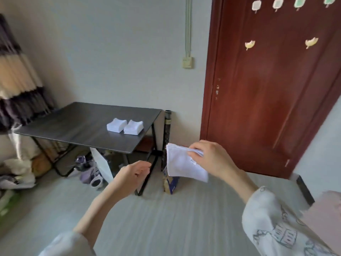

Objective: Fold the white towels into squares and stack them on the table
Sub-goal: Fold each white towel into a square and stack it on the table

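My right hand [212, 159] pinches the top edge of a folded white towel [182, 167] with a small label, which hangs in the air over the grey bed. My left hand [133, 172] floats to the left of the towel, fingers loosely curled and holding nothing. On the dark table [73, 126], near its right end, two stacks of folded white towels sit side by side: the left stack [116, 125] and the right stack [133, 127].
The grey bed surface [166, 218] fills the foreground. A blue-and-tan box [170, 183] stands by the table's black leg. Shoes [92, 174] and a white bag lie under the table. A red-brown door [267, 80] stands right, a curtain [16, 74] left.
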